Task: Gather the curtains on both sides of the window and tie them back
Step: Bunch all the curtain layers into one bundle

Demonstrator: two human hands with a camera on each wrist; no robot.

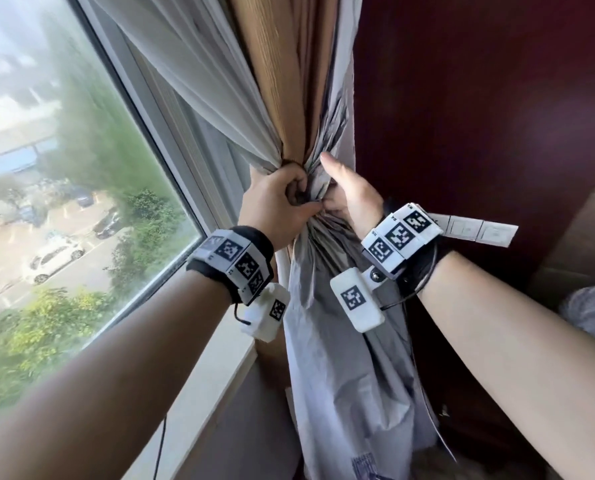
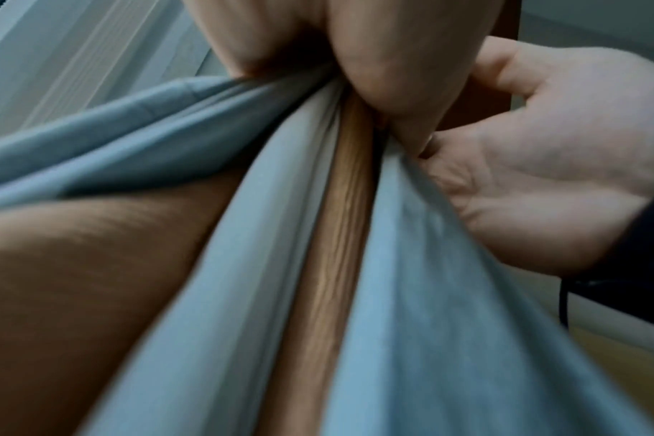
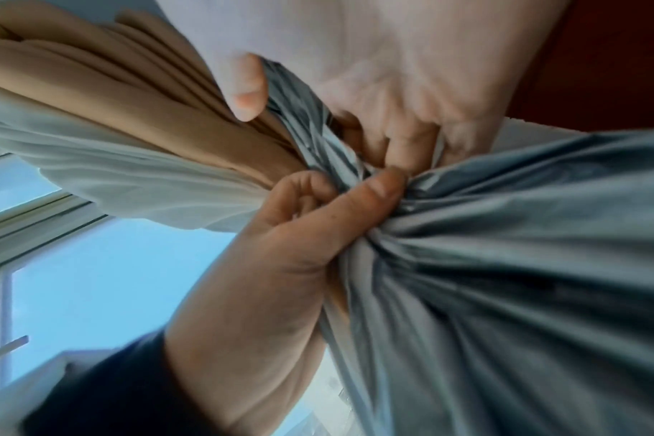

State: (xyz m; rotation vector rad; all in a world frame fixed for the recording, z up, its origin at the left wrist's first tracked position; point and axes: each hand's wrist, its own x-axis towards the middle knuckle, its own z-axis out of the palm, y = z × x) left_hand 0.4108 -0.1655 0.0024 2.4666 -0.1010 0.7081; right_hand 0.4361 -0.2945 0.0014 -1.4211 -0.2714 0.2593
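Note:
The curtain [image 1: 337, 327] on the window's right side is bunched into one bundle of tan cloth [image 1: 282, 81], grey lining and white sheer [image 1: 192, 64]. My left hand [image 1: 282, 202] grips the bundle at its narrow waist from the left, thumb pressed across the grey folds [image 3: 467, 265]. My right hand [image 1: 348, 192] wraps the same waist from the right, its fingers curled into the cloth [image 3: 400, 147] and its thumb up. In the left wrist view the tan strip [image 2: 340, 265] runs between grey folds. No tie-back shows in any view.
The window [image 1: 64, 168] fills the left, with a white sill [image 1: 199, 386] below it. A dark red wall [image 1: 497, 116] stands right of the curtain, with a white switch plate [image 1: 476, 232] on it. A cardboard box [image 1: 587, 220] and a grey bundle [image 1: 594, 306] sit at far right.

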